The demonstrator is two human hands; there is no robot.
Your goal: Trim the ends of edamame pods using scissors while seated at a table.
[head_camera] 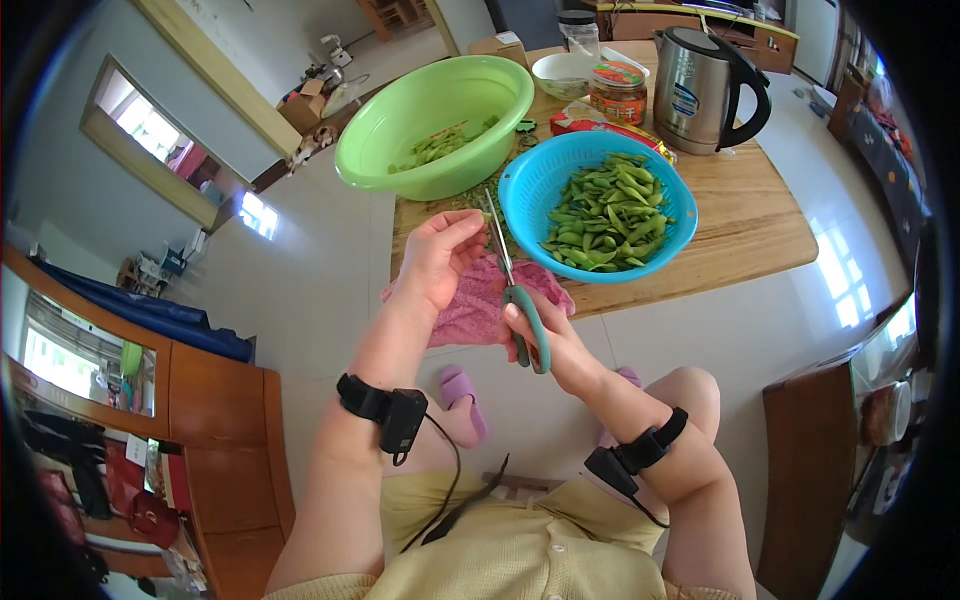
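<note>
My left hand pinches a small green bean pod between thumb and forefinger; most of it is hidden by the fingertips. In my right hand is a pair of scissors with green handles. Its blades point away from me and look nearly closed, right beside the pod. To the right of the blades, a blue plastic colander holds a heap of green soybean pods. Farther left stands a light-green plastic basin with fewer pods at its bottom.
A pink cloth hangs over the near edge of the wooden table. Green trimmings lie between basin and colander. Behind the colander are a red packet, a jar with an orange label, a white bowl and an electric kettle.
</note>
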